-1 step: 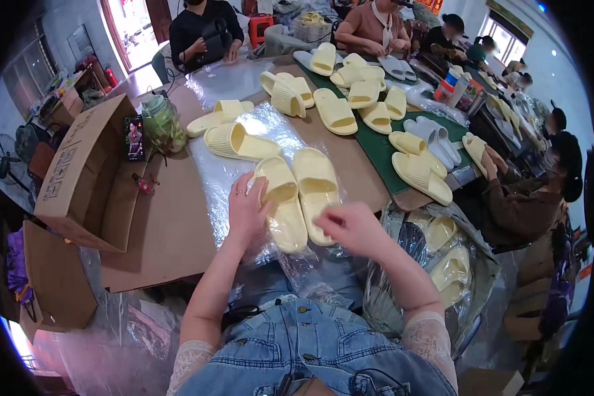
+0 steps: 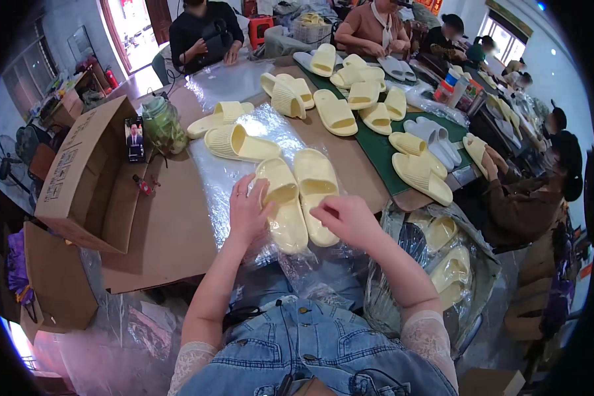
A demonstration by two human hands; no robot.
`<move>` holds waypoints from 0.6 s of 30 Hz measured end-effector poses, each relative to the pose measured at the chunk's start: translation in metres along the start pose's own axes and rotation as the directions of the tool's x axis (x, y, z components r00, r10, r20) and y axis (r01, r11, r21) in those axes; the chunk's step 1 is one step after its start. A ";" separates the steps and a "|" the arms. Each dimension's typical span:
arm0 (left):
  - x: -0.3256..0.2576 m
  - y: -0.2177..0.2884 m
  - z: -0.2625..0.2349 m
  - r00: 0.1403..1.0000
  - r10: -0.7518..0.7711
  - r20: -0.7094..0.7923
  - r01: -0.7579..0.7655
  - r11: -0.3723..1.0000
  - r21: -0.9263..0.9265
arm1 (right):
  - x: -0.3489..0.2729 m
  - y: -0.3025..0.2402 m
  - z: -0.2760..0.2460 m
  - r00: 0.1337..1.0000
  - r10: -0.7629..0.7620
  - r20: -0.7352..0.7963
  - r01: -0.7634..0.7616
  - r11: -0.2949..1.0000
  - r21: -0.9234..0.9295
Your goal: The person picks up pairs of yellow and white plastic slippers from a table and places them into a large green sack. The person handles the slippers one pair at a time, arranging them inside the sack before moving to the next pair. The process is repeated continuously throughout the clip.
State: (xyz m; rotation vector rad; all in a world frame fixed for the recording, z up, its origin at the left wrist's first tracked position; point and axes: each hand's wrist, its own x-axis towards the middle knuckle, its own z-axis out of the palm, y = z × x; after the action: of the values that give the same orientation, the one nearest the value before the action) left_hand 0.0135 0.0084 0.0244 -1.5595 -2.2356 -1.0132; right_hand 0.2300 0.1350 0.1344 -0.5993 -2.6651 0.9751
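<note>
Lengthwise, yellow slipper pair [image 2: 300, 198] toes away, left hand [image 2: 247, 211] flat, right hand [image 2: 343, 218] pinching.

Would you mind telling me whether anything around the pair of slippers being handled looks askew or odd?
Nothing stands out. The pale yellow slipper pair lies side by side on the clear plastic sheet, with the left hand and right hand resting on it. Other slippers lie loosely behind.

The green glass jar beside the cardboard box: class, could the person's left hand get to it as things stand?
Probably yes. The left hand rests on a yellow slipper, and only bare table lies between it and the jar.
</note>
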 end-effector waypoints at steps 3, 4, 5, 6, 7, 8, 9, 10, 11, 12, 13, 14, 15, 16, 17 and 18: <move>-0.007 -0.006 0.005 0.998 -0.020 -0.057 0.010 0.984 -0.179 | 0.036 0.039 0.040 0.979 -0.074 -0.189 0.014 0.954 -0.298; -0.009 -0.008 0.006 0.997 -0.036 -0.067 0.018 0.969 -0.246 | 0.044 0.042 0.050 0.970 -0.085 -0.226 -0.012 0.919 -0.395; -0.009 -0.009 0.005 0.992 -0.052 -0.114 0.017 0.958 -0.287 | 0.052 0.044 0.057 0.974 -0.076 -0.216 -0.021 0.910 -0.414; -0.012 -0.015 0.005 0.991 -0.088 -0.104 0.048 0.939 -0.340 | 0.061 0.040 0.064 0.978 -0.068 -0.197 -0.023 0.903 -0.429; -0.013 -0.020 0.009 0.989 -0.121 -0.090 0.075 0.914 -0.398 | 0.066 0.038 0.070 0.982 -0.056 -0.181 -0.031 0.894 -0.447; -0.015 -0.024 0.011 0.986 -0.152 -0.075 0.102 0.885 -0.454 | 0.071 0.043 0.083 0.973 -0.031 -0.227 -0.071 0.903 -0.425; -0.015 -0.024 0.011 0.988 -0.132 -0.084 0.083 0.898 -0.431 | 0.079 0.054 0.099 0.961 -0.005 -0.277 -0.110 0.910 -0.400; -0.013 -0.021 0.010 0.989 -0.114 -0.099 0.065 0.912 -0.404 | 0.086 0.057 0.109 0.947 0.015 -0.321 -0.141 0.917 -0.374; -0.012 -0.017 0.009 0.989 -0.096 -0.112 0.047 0.925 -0.377 | 0.089 0.062 0.113 0.944 -0.002 -0.331 -0.130 0.918 -0.376; -0.012 -0.016 0.008 0.990 -0.083 -0.115 0.037 0.933 -0.358 | 0.090 0.065 0.116 0.942 -0.024 -0.335 -0.111 0.920 -0.377; -0.012 -0.013 0.007 0.991 -0.069 -0.117 0.026 0.941 -0.338 | 0.091 0.068 0.117 0.939 -0.045 -0.340 -0.093 0.921 -0.378; -0.012 -0.013 0.006 0.992 -0.055 -0.118 0.014 0.947 -0.320 | 0.092 0.073 0.117 0.943 -0.063 -0.327 -0.057 0.937 -0.344; -0.011 -0.014 0.004 0.992 0.017 -0.122 -0.047 0.968 -0.248 | 0.091 0.079 0.114 0.945 -0.079 -0.318 -0.027 0.949 -0.315; -0.011 -0.013 0.004 0.986 0.018 -0.164 -0.048 0.982 -0.184 | 0.089 0.083 0.110 0.947 -0.093 -0.307 0.002 0.958 -0.286; -0.012 -0.012 0.005 0.979 0.023 -0.204 -0.049 0.992 -0.121 | 0.085 0.086 0.107 0.947 -0.103 -0.305 0.010 0.956 -0.293; -0.011 -0.011 0.007 0.970 0.034 -0.243 -0.051 0.997 -0.063 | 0.079 0.086 0.100 0.945 -0.109 -0.308 0.011 0.953 -0.304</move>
State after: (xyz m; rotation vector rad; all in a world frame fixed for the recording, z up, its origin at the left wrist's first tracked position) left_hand 0.0092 0.0031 0.0089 -1.4178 -2.0150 -1.2082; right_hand 0.1495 0.1739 0.0093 -0.6665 -2.5279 0.4118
